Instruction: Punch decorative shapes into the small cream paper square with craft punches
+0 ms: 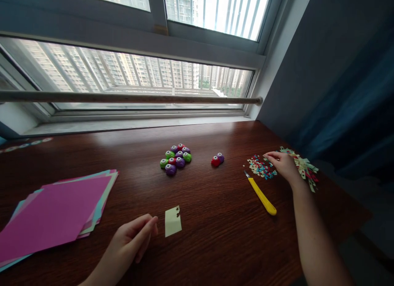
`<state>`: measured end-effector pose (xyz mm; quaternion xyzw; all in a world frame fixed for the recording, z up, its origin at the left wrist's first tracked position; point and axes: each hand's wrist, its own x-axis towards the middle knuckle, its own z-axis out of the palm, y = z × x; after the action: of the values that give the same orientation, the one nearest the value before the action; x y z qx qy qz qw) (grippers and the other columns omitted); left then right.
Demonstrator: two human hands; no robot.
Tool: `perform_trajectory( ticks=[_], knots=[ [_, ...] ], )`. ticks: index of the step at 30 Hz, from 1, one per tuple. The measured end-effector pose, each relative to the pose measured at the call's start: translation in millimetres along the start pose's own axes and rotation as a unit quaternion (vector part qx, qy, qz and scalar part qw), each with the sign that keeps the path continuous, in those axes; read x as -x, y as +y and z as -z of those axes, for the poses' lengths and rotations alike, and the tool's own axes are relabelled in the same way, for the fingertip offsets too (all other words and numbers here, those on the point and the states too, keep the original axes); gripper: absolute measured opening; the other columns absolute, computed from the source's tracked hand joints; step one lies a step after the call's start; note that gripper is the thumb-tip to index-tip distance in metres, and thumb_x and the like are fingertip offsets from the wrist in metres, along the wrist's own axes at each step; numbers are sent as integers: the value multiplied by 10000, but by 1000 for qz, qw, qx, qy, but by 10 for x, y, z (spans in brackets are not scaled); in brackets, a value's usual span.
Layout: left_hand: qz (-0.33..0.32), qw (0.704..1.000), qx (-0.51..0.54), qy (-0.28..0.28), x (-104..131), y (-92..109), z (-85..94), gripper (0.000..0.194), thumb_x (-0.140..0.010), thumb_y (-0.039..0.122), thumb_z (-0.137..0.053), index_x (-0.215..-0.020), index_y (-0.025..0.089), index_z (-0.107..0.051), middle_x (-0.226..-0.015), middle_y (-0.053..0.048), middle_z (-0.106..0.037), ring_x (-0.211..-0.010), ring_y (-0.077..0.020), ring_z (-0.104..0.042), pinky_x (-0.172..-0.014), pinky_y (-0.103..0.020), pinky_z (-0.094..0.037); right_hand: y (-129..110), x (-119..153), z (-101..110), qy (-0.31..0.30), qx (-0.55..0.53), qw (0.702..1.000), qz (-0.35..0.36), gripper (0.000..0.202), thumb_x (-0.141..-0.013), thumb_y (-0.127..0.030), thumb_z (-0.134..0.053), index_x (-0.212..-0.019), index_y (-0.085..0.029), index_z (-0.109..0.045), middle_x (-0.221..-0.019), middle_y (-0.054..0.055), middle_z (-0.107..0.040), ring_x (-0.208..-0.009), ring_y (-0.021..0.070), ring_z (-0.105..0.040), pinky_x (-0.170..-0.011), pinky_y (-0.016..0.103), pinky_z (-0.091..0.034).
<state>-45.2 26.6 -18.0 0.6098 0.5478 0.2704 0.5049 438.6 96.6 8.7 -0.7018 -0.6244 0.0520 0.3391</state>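
Left hand (135, 239) is pinched, nothing visible in it, right hand (283, 164) pinched by loads of finished confetti (261, 168), can't tell if holding any, and the card (172, 225) looks mostly unpunched.

The single camera, worn on the head, looks forward and down from above the near side of the table (215, 204), facing the window (191, 48) past its far edge. It sits near enough for the left hand (132, 239) and right hand (283, 166) to fall within its wide view.
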Motion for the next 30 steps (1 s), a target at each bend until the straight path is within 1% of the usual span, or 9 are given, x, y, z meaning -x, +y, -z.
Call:
perform_trajectory(
  ticks=[5,9,12,15,17,21,26,28,30],
  knots=[
    [-3,1000,10,-4,-1,-67,35,434,-819,549,-408,-635,173,-522,-382,62,-370,-359,-77,-324,-429,-197,-296,98,-39,-23,-41,-21,999,-3,280,-714,-322,-598,-955,-198,-667,-899,47,-678,-785,219,-627,-736,325,-492],
    [-1,1000,12,-8,-1,-78,46,441,-816,558,-404,-639,173,-527,-380,59,-378,-354,-81,-334,-426,-203,-301,106,-23,65,-62,17,998,16,161,-717,-304,-590,-814,-218,-686,-825,22,-678,-774,209,-618,-726,308,-475],
    [0,1000,12,-11,-6,-79,42,449,-812,569,-403,-640,173,-526,-384,57,-382,-355,-79,-335,-426,-202,-301,98,53,95,-119,36,991,42,137,-727,-298,-575,-757,-222,-685,-790,21,-669,-766,210,-606,-712,310,-459],
    [6,1000,18,-16,-22,-111,44,456,-809,581,-400,-654,172,-528,-390,59,-378,-355,-77,-333,-414,-200,-291,108,152,39,-167,41,983,60,138,-725,-314,-586,-760,-218,-678,-808,28,-656,-778,210,-593,-715,314,-447],
    [9,1000,21,-15,-31,-142,52,458,-806,586,-402,-661,171,-529,-396,60,-377,-355,-76,-337,-408,-198,-290,120,207,-24,-168,35,983,63,148,-731,-334,-587,-764,-213,-666,-817,30,-644,-780,204,-586,-725,312,-439],
    [6,1000,21,-13,-26,-188,68,453,-813,577,-401,-666,169,-529,-398,59,-381,-355,-75,-346,-405,-196,-295,134,256,-107,-146,18,988,52,167,-759,-346,-552,-748,-201,-634,-800,23,-627,-772,188,-575,-719,299,-423],
    [2,1000,4,-15,-25,-223,72,429,-839,546,-388,-690,171,-536,-402,60,-390,-369,-80,-364,-438,-196,-327,162,262,-84,-88,-30,996,-8,201,-770,-366,-533,-783,-182,-613,-766,21,-628,-708,173,-574,-667,280,-423],
    [2,1000,2,-15,-31,-249,76,421,-847,537,-381,-700,173,-536,-404,61,-392,-371,-82,-366,-440,-196,-326,185,263,-63,-88,-21,996,-7,192,-752,-365,-560,-780,-186,-623,-774,22,-631,-726,179,-577,-679,283,-424],
    [4,1000,3,-18,-33,-281,83,414,-851,531,-378,-708,175,-536,-406,63,-389,-372,-83,-362,-435,-197,-320,208,263,-53,-109,8,994,15,162,-721,-346,-598,-756,-192,-635,-792,24,-631,-767,189,-576,-719,294,-421]
  ],
)
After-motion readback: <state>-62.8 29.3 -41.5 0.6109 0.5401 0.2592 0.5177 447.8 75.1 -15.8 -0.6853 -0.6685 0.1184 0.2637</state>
